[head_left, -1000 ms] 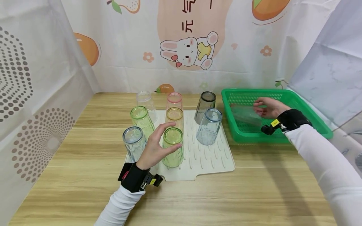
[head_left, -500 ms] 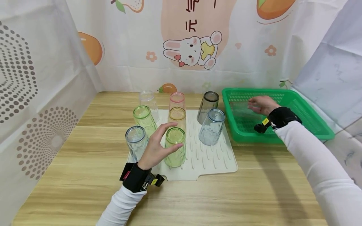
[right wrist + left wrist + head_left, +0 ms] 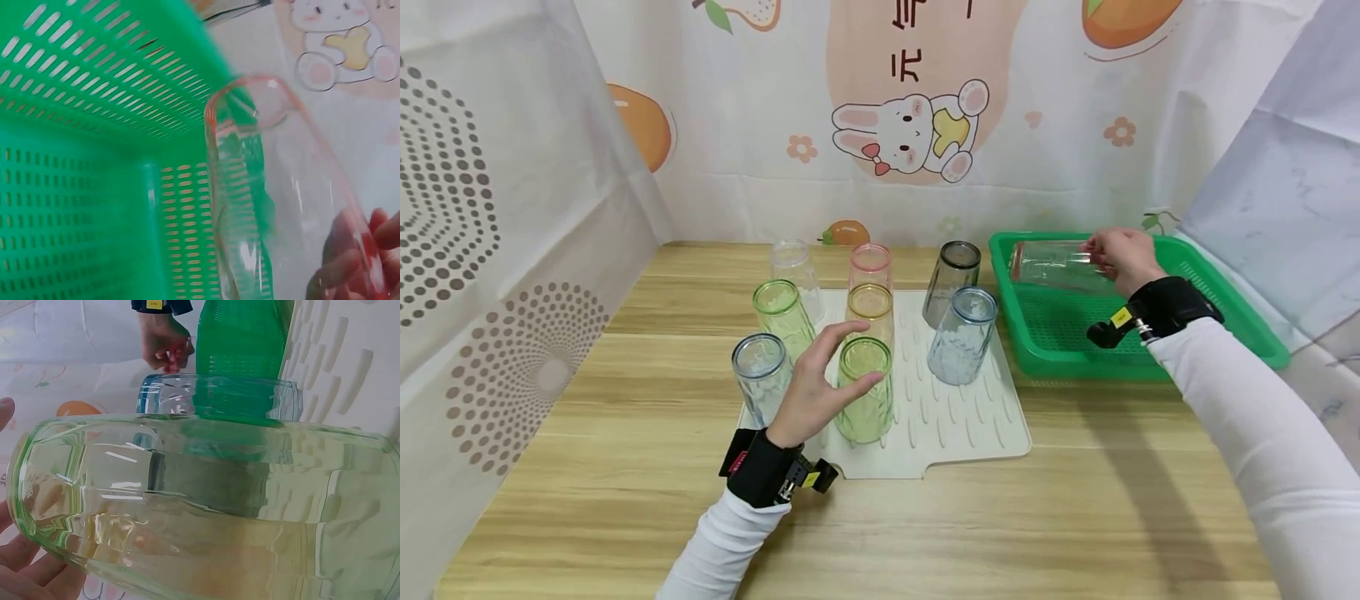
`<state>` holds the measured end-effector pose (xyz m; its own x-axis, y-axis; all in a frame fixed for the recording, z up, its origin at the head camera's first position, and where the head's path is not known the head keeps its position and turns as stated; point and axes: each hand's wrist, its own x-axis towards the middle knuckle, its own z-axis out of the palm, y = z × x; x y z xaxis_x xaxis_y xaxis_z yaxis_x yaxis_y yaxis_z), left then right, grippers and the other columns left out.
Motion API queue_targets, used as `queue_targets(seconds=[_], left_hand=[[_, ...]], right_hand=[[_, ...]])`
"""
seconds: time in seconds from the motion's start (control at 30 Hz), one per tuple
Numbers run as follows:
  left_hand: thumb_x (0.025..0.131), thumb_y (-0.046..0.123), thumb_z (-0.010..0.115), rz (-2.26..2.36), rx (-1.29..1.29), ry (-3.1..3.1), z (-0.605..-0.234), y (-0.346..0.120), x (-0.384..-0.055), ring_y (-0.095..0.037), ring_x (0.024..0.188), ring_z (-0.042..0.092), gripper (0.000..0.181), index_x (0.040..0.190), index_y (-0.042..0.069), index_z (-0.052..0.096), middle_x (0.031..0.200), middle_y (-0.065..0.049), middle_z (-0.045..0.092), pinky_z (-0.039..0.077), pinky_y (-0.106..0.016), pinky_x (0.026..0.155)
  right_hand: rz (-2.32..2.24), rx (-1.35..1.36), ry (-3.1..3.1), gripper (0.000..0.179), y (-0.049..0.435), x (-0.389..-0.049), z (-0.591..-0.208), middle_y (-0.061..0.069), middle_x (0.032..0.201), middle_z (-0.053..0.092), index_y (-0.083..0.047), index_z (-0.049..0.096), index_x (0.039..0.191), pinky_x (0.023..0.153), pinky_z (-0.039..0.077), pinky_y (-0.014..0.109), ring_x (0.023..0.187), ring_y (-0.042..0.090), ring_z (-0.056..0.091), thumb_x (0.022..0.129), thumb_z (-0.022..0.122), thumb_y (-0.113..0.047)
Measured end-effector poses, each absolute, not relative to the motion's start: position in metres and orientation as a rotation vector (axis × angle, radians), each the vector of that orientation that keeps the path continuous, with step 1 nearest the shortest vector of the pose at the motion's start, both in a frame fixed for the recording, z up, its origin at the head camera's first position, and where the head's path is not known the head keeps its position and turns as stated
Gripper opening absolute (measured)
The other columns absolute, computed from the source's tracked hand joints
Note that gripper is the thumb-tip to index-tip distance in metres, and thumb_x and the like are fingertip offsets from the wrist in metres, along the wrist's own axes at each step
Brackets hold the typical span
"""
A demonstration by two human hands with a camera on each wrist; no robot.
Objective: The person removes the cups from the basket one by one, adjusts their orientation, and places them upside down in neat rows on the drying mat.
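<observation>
My left hand is curled round an upturned green cup at the front of a white ribbed drying mat. The left wrist view is filled by that green cup, with my palm under it. My right hand pinches the base of a clear cup with a pinkish rim. It holds that cup on its side above the green basket. In the right wrist view the clear cup hangs over the basket's mesh, with my fingers at its base.
Several more cups stand upside down on the mat: a pale blue one, a green one, a clear one, pink, amber, grey and blue. Patterned curtains close in the wooden table.
My right hand has lifted the clear cup from the basket floor up to rim height. My left hand has stayed round the green cup.
</observation>
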<state>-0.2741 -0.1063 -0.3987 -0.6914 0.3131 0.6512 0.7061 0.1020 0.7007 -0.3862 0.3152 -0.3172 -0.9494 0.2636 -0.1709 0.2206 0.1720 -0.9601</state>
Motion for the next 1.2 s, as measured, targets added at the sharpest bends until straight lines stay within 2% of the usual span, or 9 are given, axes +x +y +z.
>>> queue_targets(seconds=[0.13, 0.27, 0.4, 0.57, 0.83, 0.97, 1.2], left_hand=[[0.076, -0.007, 0.077, -1.638, -0.996, -2.037, -0.405, -0.107, -0.279, -0.03, 0.125, 0.047, 0.059, 0.129, -0.005, 0.051, 0.126, -0.023, 0.054, 0.032, -0.039, 0.109], [0.076, -0.011, 0.075, -1.654, -0.975, -2.023, -0.398, -0.105, -0.277, -0.035, 0.125, 0.047, 0.057, 0.127, -0.009, 0.05, 0.124, -0.026, 0.055, 0.031, -0.04, 0.11], [0.077, -0.015, 0.072, -1.652, -0.943, -2.021, -0.378, -0.103, -0.267, -0.041, 0.122, 0.047, 0.052, 0.123, -0.017, 0.049, 0.12, -0.033, 0.053, 0.031, -0.042, 0.11], [0.075, -0.018, 0.071, -1.652, -0.921, -1.979, -0.366, -0.099, -0.261, -0.044, 0.121, 0.046, 0.051, 0.12, -0.02, 0.048, 0.12, -0.036, 0.052, 0.031, -0.04, 0.11], [0.071, -0.019, 0.075, -1.688, -0.968, -1.828, -0.384, -0.091, -0.282, -0.037, 0.128, 0.044, 0.065, 0.129, -0.013, 0.046, 0.13, -0.03, 0.05, 0.028, -0.041, 0.112], [0.071, -0.009, 0.079, -1.66, -1.02, -1.838, -0.379, -0.086, -0.284, -0.032, 0.13, 0.043, 0.072, 0.134, -0.008, 0.045, 0.133, -0.027, 0.049, 0.029, -0.042, 0.111], [0.066, 0.0, 0.086, -1.569, -1.081, -1.87, -0.371, -0.082, -0.286, -0.027, 0.132, 0.041, 0.086, 0.14, -0.004, 0.042, 0.139, -0.017, 0.048, 0.033, -0.046, 0.108]], right_hand=[[2.094, -0.38, -2.191, 0.041, 0.309, -0.378, -0.299, -0.005, 0.075, 0.066, -0.015, 0.068, 0.076, 0.05, 0.041, 0.02, 0.063, 0.009, 0.058, 0.095, 0.036, 0.002], [2.164, -0.281, -2.106, 0.035, 0.293, -0.366, -0.286, -0.002, 0.077, 0.065, -0.01, 0.064, 0.082, 0.049, 0.041, 0.02, 0.062, 0.011, 0.058, 0.095, 0.033, 0.002], [2.25, -0.189, -2.058, 0.025, 0.27, -0.354, -0.273, 0.002, 0.082, 0.064, -0.005, 0.057, 0.091, 0.055, 0.043, 0.022, 0.064, 0.014, 0.057, 0.096, 0.032, 0.001], [2.361, -0.039, -2.006, 0.023, 0.243, -0.34, -0.26, 0.006, 0.084, 0.062, -0.002, 0.053, 0.091, 0.063, 0.046, 0.024, 0.066, 0.017, 0.055, 0.096, 0.031, 0.001], [2.459, 0.081, -1.981, 0.028, 0.203, -0.321, -0.258, 0.006, 0.078, 0.061, -0.004, 0.053, 0.081, 0.059, 0.043, 0.024, 0.06, 0.016, 0.051, 0.091, 0.029, 0.004], [2.494, 0.143, -2.005, 0.029, 0.186, -0.311, -0.26, 0.006, 0.075, 0.061, -0.005, 0.053, 0.076, 0.057, 0.043, 0.023, 0.058, 0.016, 0.049, 0.086, 0.028, 0.005], [2.496, 0.287, -2.105, 0.028, 0.163, -0.296, -0.266, 0.005, 0.075, 0.059, -0.006, 0.051, 0.075, 0.06, 0.043, 0.024, 0.061, 0.017, 0.047, 0.087, 0.027, 0.003]])
